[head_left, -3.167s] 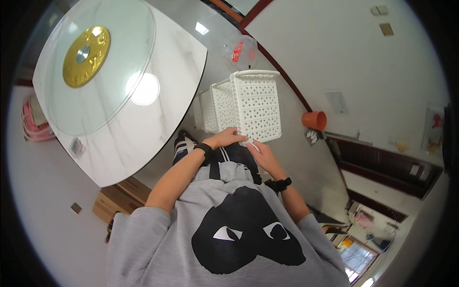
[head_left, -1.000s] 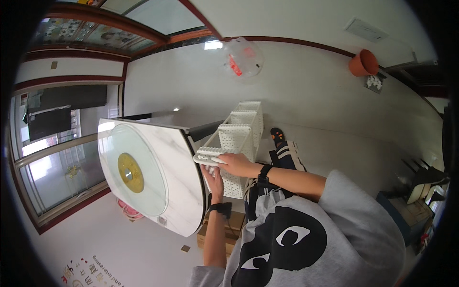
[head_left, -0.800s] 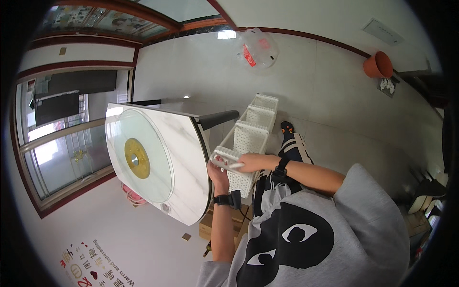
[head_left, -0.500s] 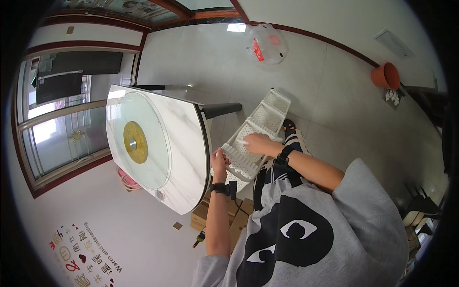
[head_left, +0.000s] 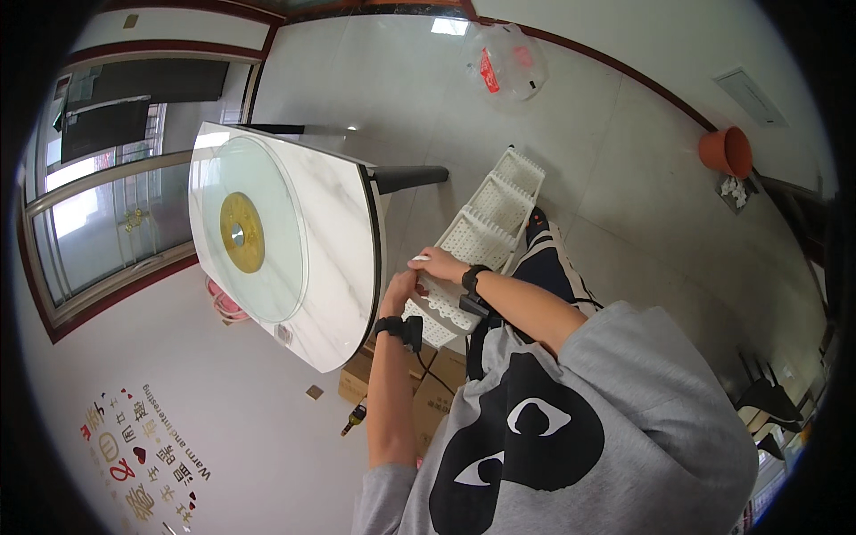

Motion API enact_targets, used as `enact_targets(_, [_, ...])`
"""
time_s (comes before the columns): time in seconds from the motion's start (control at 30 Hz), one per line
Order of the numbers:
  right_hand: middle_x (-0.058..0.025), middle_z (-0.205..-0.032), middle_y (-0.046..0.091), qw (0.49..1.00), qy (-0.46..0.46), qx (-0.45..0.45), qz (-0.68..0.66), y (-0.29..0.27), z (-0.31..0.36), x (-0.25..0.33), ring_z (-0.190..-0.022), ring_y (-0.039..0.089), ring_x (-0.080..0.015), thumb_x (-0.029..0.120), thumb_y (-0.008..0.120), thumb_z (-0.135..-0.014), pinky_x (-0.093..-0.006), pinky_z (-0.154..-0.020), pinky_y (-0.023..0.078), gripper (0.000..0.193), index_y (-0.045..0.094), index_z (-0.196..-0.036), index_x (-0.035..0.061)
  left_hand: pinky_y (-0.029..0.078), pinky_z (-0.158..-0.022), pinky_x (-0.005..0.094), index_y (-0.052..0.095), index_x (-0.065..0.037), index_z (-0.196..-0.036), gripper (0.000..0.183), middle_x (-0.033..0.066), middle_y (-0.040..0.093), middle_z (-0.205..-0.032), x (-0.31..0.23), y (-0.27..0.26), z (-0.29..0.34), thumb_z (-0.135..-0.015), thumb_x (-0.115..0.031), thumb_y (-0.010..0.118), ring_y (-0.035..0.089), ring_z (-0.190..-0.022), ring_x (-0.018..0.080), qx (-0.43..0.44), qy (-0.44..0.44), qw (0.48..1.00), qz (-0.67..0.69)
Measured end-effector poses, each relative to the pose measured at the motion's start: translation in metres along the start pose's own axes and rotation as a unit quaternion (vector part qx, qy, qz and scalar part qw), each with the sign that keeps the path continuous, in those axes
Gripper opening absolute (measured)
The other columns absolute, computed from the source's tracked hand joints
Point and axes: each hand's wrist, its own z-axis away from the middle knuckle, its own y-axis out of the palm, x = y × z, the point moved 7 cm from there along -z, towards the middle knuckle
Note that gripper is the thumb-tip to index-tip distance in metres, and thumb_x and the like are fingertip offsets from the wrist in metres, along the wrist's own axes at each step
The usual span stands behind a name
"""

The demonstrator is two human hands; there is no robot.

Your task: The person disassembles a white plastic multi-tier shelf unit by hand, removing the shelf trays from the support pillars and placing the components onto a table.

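Observation:
A white plastic shelf rack [head_left: 482, 230] with several perforated tiers stands in front of me, beside the table. My right hand [head_left: 442, 265] is above its near upper end, with the fingers closed on a small white plastic piece [head_left: 419, 259]. I cannot tell whether that piece is joined to the rack. Close by on the left, my left hand [head_left: 400, 291] has its fingers curled at the rack's corner, almost touching the right hand. What the left fingers hold, if anything, is hidden. Both wrists wear black bands.
A marble-patterned table [head_left: 343, 259] with a glass turntable [head_left: 290, 241] stands close on the left. Cardboard boxes [head_left: 432, 403] and a bottle [head_left: 354, 417] are below my left arm. A clear plastic bag [head_left: 513, 67] lies far ahead; an orange bucket [head_left: 727, 152] is at the right.
My right hand has moved left along the rack, bringing the white piece to beside my left hand. The left hand has shifted slightly left. The whole view has tilted a little.

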Motion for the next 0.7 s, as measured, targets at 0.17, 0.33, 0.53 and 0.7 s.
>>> enact_targets(0.17, [-0.0229,-0.110,0.067,0.998,0.041,-0.012,0.044,-0.008,0.014,0.006,-0.101,0.065,-0.0331,0.051,0.071,-0.075,-0.0395,-0.086,0.050,0.068,0.063,-0.113,-0.0058,0.052,-0.065,0.0368,0.062,0.006,-0.083,0.043,0.0151,0.064,-0.071,0.012,0.014,0.011,-0.096,-0.031,0.044,0.070,-0.072,0.0291,-0.007,0.024,1.000,0.009])
enact_targets(0.33, [-0.0277,-0.092,0.068,0.981,0.010,-0.130,0.143,-0.028,0.031,0.031,-0.090,0.066,-0.0417,0.044,0.067,-0.078,-0.0439,-0.078,0.052,0.051,0.069,-0.093,-0.0057,0.051,-0.073,0.0376,0.063,0.008,-0.100,0.053,0.0220,0.069,-0.083,-0.004,0.019,0.026,-0.098,-0.039,0.039,0.069,-0.074,0.0291,-0.072,0.078,0.976,-0.192])
enact_targets(0.53, [-0.0252,-0.085,0.068,0.973,0.009,-0.182,0.144,-0.044,0.037,0.039,-0.086,0.065,-0.0434,0.047,0.063,-0.082,-0.0473,-0.075,0.053,0.050,0.069,-0.084,-0.0026,0.049,-0.075,0.0394,0.063,0.003,-0.105,0.053,0.0157,0.069,-0.073,-0.035,0.025,0.064,-0.101,-0.043,0.037,0.068,-0.079,0.0305,-0.120,0.164,0.933,-0.298])
enact_targets(0.7, [-0.0269,-0.085,0.067,0.973,0.018,-0.175,0.153,-0.046,0.027,0.048,-0.088,0.065,-0.0439,0.047,0.061,-0.085,-0.0479,-0.076,0.052,0.052,0.069,-0.084,-0.0037,0.049,-0.070,0.0373,0.060,0.001,-0.105,0.047,0.0130,0.067,-0.074,-0.066,0.024,0.099,-0.105,-0.040,0.037,0.066,-0.075,0.0253,-0.087,0.159,0.956,-0.231])
